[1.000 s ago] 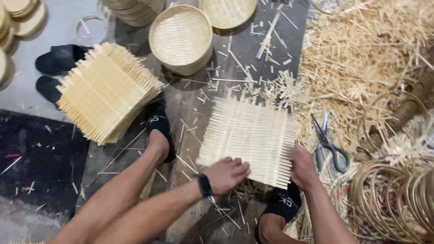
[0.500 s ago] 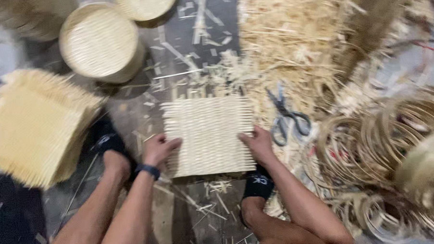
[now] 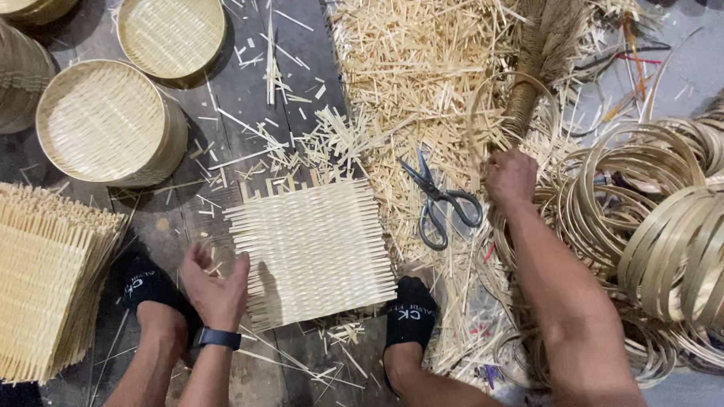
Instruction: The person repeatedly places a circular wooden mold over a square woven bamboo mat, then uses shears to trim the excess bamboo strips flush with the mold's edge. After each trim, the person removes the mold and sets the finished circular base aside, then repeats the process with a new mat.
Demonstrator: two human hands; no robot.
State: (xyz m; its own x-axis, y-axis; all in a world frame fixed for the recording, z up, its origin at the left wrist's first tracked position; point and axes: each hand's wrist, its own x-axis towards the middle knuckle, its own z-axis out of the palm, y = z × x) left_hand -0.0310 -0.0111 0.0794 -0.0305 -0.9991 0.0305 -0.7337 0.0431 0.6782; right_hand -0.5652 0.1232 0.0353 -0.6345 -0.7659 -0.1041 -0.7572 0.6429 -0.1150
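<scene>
A square woven bamboo mat [image 3: 311, 249] lies flat on the dark floor between my two feet in black socks. My left hand [image 3: 215, 287] rests against the mat's left edge, fingers curled on the strip ends. My right hand [image 3: 509, 177] is out to the right, closed around a thin bamboo ring [image 3: 509, 106] that stands against the straw pile. Black-handled scissors [image 3: 441, 206] lie on the floor between the mat and my right hand.
A stack of woven mats [image 3: 36, 279] sits at the left. Round woven trays [image 3: 106, 124] stand at the upper left. A pile of bamboo offcuts [image 3: 421, 57] fills the top centre. Many bamboo hoops [image 3: 668, 225] are heaped at the right.
My right hand left the mat's right edge and moved up and right to the bamboo ring. My left hand stayed at the mat's left edge. The view shifted right.
</scene>
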